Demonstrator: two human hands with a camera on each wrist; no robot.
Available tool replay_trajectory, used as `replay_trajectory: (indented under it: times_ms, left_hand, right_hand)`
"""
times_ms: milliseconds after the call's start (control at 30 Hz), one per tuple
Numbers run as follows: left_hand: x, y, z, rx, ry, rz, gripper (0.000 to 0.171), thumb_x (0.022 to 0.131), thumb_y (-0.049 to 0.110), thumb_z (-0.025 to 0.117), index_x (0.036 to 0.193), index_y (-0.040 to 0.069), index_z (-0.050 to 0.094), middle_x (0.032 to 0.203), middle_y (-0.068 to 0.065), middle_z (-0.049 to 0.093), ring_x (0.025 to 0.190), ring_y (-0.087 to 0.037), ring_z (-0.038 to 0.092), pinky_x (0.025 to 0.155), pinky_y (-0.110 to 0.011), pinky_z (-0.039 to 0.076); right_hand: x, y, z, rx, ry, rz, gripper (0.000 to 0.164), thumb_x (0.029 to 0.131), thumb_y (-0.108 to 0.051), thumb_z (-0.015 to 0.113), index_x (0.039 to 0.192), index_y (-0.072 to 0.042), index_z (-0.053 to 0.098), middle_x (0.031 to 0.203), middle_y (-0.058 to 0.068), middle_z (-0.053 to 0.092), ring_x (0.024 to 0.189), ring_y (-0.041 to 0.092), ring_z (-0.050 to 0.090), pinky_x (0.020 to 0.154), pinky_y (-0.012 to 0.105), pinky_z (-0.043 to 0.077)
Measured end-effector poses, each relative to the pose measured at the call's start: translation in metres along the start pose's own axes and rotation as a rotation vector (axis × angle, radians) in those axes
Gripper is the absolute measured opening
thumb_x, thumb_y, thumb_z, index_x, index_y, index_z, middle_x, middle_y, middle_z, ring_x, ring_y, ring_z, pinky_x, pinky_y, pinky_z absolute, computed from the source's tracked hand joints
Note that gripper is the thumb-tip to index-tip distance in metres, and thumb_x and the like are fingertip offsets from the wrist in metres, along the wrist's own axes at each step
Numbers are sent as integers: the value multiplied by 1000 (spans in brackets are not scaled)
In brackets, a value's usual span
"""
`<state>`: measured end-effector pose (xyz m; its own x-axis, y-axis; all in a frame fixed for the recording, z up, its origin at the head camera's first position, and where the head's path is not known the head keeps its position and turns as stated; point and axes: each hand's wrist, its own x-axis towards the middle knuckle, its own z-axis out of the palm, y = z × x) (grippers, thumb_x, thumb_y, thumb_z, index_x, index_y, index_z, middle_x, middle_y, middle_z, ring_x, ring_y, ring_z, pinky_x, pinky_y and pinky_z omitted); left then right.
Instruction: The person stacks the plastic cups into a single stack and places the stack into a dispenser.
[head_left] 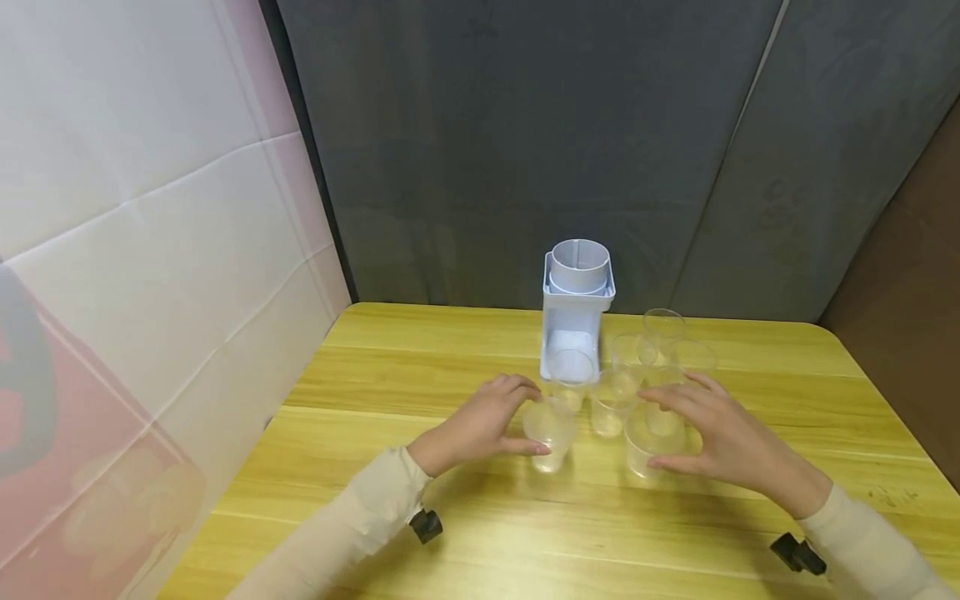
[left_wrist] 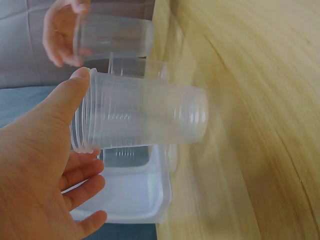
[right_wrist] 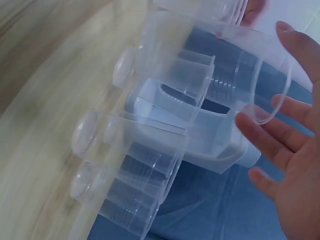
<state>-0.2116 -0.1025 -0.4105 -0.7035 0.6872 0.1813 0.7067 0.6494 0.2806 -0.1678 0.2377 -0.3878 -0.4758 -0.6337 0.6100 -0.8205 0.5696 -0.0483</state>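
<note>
My left hand [head_left: 487,425] grips a nested stack of clear plastic cups [left_wrist: 145,112] near its rims, thumb on one side and fingers on the other. Several rims show close together in the left wrist view. To the right, my right hand [head_left: 720,429] curves round the rim of a single clear plastic cup [head_left: 645,454], thumb and fingers at opposite sides. More clear cups [head_left: 609,408] stand between and behind the hands, several of them seen side by side in the right wrist view [right_wrist: 135,155].
Behind the cups stands a pale white holder [head_left: 570,321] with a round tube on top and a tray at its base. The wooden table [head_left: 487,533] ends at a dark fabric wall [head_left: 487,150]. A white panel [head_left: 187,208] rises at the left.
</note>
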Motion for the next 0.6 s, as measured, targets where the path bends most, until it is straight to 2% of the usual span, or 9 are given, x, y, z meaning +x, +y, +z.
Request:
replay_trajectory:
  times_ms: [167,367,433,533,600]
  left_hand:
    - [2,4,4,-27,-17,10,74,84,62,68,136,11,53,139,-3,54,127,-19,51,111,-35,46]
    - [5,9,6,-32,-30,23,73,84,61,68,136,12,53,140,-2,53,128,-18,49,112,-34,45]
    - [6,11,7,-32,-33,27,73,84,61,68,136,12,53,140,-2,53,128,-18,49,112,-33,45]
    - [9,13,8,-35,-44,29,73,84,61,68,136,12,52,140,-1,53,129,-17,48,112,-32,44]
    - [11,15,9,-41,-52,30,73,84,61,68,136,13,52,140,-1,53,129,-16,48,112,-32,45]
  right_hand:
    - [8,0,-6,8,36,-12,72,85,-65,64,123,-4,65,117,6,71,104,28,64,123,14,15]
    - [20,1,-13,5,25,7,71,82,-63,70,125,-6,65,119,5,71,108,25,63,122,14,18]
    - [25,1,-15,-7,38,3,71,83,-64,67,125,-7,65,118,5,71,107,25,64,122,15,19]
    - [32,1,-18,-20,59,5,71,84,-67,63,125,-8,65,117,5,72,107,26,64,120,19,27]
    - [36,0,-19,-15,62,18,71,83,-66,66,126,-9,65,119,4,71,109,26,64,117,20,33]
